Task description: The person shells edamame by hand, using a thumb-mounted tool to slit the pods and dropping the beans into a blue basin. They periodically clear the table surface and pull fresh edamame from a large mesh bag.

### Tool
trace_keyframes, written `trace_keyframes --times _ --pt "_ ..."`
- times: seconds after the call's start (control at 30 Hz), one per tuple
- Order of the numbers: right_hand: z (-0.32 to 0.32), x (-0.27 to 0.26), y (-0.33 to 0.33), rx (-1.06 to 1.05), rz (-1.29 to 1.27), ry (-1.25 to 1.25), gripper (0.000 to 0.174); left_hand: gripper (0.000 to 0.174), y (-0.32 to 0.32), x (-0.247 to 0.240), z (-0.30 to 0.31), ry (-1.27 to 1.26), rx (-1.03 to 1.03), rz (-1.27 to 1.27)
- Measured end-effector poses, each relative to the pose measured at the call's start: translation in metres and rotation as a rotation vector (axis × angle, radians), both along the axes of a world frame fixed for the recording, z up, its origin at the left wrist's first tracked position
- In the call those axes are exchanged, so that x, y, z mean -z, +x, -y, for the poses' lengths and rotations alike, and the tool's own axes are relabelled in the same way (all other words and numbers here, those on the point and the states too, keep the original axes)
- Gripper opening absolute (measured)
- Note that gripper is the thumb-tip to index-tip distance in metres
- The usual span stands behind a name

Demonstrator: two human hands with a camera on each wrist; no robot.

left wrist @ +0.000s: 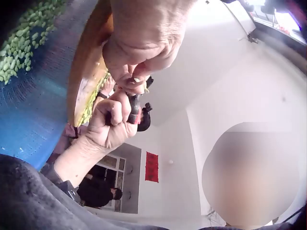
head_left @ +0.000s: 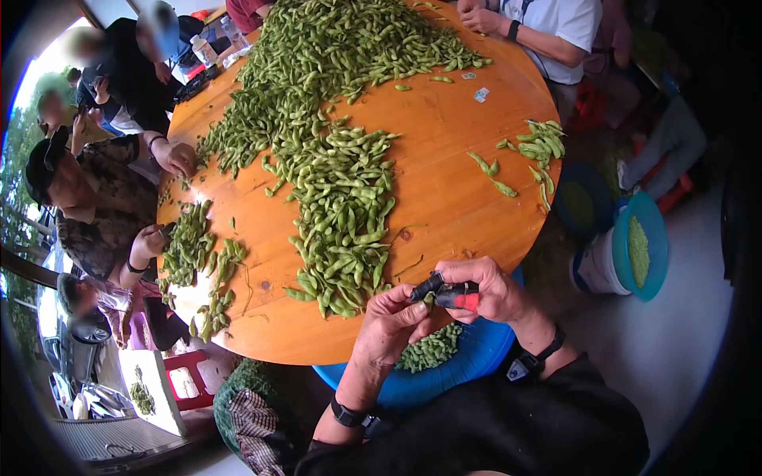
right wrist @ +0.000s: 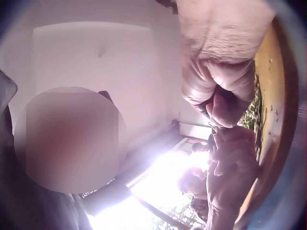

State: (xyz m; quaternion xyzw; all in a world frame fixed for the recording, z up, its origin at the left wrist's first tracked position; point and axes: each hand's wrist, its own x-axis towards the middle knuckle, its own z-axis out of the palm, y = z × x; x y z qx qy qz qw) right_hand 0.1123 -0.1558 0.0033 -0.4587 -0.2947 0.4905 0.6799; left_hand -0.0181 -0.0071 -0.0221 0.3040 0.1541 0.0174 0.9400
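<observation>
Over the near table edge, my left hand (head_left: 385, 327) pinches a small green soybean pod (head_left: 429, 300) between thumb and fingers. From the other side my right hand (head_left: 494, 289) meets it, fingers curled in at the same pod. Black and black-and-red coverings (head_left: 457, 297) show at the right hand's finger and thumb. In the left wrist view a bit of green pokes out at the left fingertips. The fingers mostly hide the pod in the right wrist view. Beneath the hands, a blue basin (head_left: 494, 349) holds shelled green beans (head_left: 429, 353).
A long heap of pods (head_left: 345, 230) spreads across the round wooden table (head_left: 444, 166), ending just beyond my hands. A smaller pod pile (head_left: 541, 143) lies at the right edge. Other people sit around; one handles pods at left. A teal basin (head_left: 655, 262) stands at right.
</observation>
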Motion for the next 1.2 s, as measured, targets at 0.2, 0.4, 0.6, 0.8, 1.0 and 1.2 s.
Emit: trace_keyframes --times 0.2,0.4,0.6,0.8,1.0,1.2 --pt "0.0 -0.009 -0.003 0.056 0.27 -0.038 0.011 0.004 -0.003 0.008 0.0 -0.022 0.067 0.031" --pt "0.004 -0.006 -0.005 0.14 0.35 -0.084 0.005 0.007 0.005 -0.005 0.015 0.245 -0.222 -0.103" --pt "-0.005 0.002 -0.005 0.236 0.72 -0.019 0.005 0.009 0.008 0.003 0.017 0.307 -0.324 -0.052" --pt "-0.006 0.012 0.004 -0.061 -0.125 -0.006 0.011 0.017 0.005 0.003 0.005 -0.077 -0.128 0.053" --pt "-0.008 0.013 -0.008 0.07 0.069 -0.149 0.01 0.024 0.008 0.004 0.012 0.584 -0.29 0.036" --pt "-0.005 -0.002 -0.017 0.168 0.373 -0.255 0.004 0.025 0.003 0.003 0.003 1.314 -0.253 -0.021"
